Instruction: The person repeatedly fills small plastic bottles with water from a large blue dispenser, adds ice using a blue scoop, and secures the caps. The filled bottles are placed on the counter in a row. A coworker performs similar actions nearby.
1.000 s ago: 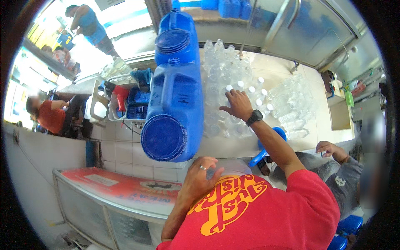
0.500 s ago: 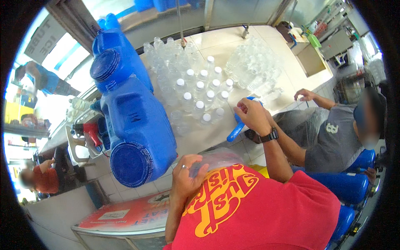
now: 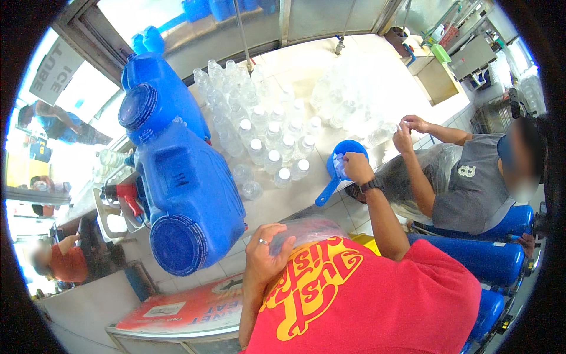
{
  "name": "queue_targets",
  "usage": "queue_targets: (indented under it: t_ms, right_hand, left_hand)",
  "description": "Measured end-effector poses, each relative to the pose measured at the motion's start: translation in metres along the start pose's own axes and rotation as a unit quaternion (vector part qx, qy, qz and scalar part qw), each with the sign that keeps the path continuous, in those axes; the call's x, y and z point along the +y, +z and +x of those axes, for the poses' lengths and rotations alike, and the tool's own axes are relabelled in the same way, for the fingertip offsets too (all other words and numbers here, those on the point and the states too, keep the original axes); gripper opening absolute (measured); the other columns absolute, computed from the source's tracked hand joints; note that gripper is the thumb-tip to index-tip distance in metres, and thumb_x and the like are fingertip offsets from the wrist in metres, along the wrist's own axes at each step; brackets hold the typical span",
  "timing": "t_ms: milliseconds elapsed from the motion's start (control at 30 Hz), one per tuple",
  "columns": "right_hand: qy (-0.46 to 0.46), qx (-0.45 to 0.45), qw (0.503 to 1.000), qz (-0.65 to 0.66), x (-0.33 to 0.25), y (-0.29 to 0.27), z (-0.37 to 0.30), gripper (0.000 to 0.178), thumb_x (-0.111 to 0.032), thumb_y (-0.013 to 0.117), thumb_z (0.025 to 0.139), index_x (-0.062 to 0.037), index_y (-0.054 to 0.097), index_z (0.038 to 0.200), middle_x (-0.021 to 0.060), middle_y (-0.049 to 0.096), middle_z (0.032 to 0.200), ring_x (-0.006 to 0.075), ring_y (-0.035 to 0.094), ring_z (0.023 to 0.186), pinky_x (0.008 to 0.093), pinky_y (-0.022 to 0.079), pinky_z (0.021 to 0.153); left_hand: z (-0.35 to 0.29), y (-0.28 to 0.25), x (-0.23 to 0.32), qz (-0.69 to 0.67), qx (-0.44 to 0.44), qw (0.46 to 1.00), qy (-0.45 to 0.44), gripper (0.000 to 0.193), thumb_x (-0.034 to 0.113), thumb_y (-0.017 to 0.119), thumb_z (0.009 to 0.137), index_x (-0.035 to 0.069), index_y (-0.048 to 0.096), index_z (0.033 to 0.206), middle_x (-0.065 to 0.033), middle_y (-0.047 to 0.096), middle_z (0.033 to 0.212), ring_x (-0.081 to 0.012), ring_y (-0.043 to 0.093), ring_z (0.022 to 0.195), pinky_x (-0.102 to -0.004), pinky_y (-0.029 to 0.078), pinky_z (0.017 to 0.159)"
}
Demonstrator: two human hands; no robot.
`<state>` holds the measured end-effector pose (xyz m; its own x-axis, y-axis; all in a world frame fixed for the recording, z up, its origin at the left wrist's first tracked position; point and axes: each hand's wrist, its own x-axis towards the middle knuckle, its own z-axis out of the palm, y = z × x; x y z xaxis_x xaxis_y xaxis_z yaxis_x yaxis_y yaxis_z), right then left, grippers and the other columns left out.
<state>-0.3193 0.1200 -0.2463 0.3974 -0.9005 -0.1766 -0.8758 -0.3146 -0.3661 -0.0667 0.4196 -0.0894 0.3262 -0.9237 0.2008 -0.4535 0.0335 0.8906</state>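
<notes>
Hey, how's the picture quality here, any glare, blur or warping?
Head view: heavy fisheye, the counter edge bows and a black rim frames the picture; daylight washes out the clear bottles at the top; the blue jugs look sharp; the right hand is clear.

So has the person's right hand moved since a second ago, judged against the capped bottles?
Yes. The right hand was over the capped bottles on the counter; it now sits off their right edge, reaching into the blue scoop.

place: water-bottling shop | evidence: tiled counter (image 3: pixel 295 200), capped clear bottles (image 3: pixel 265 135), big blue jugs (image 3: pixel 188 194)
</notes>
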Motion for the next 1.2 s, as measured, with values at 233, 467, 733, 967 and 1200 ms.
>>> queue_targets:
  t_ms: [233,467,733,967,1200]
  right_hand:
    - [0.024,-0.092,0.989,-0.117,0.028,0.058,0.046,0.022,-0.015,0.065,0.089,0.0014,0.079,0.096,0.0313,0.074,0.101,0.0458,0.075,0.098,0.0526,0.062,0.087]
    - [0.017,-0.076,0.985,-0.152,0.026,0.064,0.048,0.021,-0.012,0.061,0.093,-0.0012,0.078,0.098,0.0275,0.076,0.104,0.0452,0.075,0.097,0.0528,0.062,0.086]
    - [-0.047,-0.072,0.984,-0.157,0.03,0.054,0.041,0.019,-0.013,0.063,0.09,-0.0049,0.074,0.102,0.0257,0.072,0.109,0.0466,0.073,0.095,0.0559,0.06,0.083]
    - [-0.113,0.034,0.991,0.061,-0.007,-0.043,0.013,0.022,-0.023,0.076,0.089,-0.0049,0.069,0.101,0.0169,0.07,0.087,0.0343,0.07,0.079,0.0446,0.056,0.074]
    - [-0.184,0.017,0.952,0.244,-0.144,-0.098,-0.007,0.02,-0.017,0.071,0.098,-0.0032,0.069,0.112,0.0173,0.066,0.106,0.0276,0.07,0.086,0.0389,0.057,0.074]
  left_hand:
    - [-0.002,0.007,0.012,0.025,0.027,0.999,-0.034,0.028,0.011,0.083,0.087,0.001,0.069,0.109,-0.0175,0.073,0.107,-0.0359,0.072,0.099,-0.0412,0.058,0.086]
    - [0.003,0.012,0.012,0.029,0.041,0.998,-0.045,0.026,0.012,0.083,0.088,0.001,0.069,0.107,-0.0171,0.073,0.106,-0.0366,0.072,0.097,-0.0417,0.058,0.085]
    - [0.007,0.01,0.008,0.023,0.006,0.999,-0.035,0.024,0.014,0.082,0.089,0.001,0.069,0.106,-0.0172,0.072,0.105,-0.0379,0.073,0.098,-0.0433,0.058,0.084]
    - [0.003,0.0,-0.003,0.01,-0.003,1.0,-0.015,0.025,0.014,0.083,0.089,0.003,0.069,0.106,-0.0167,0.074,0.103,-0.0361,0.073,0.096,-0.0415,0.058,0.083]
    - [-0.008,-0.011,-0.012,-0.005,-0.006,1.0,0.007,0.026,0.016,0.084,0.088,0.004,0.07,0.107,-0.0163,0.073,0.104,-0.036,0.073,0.097,-0.0426,0.058,0.084]
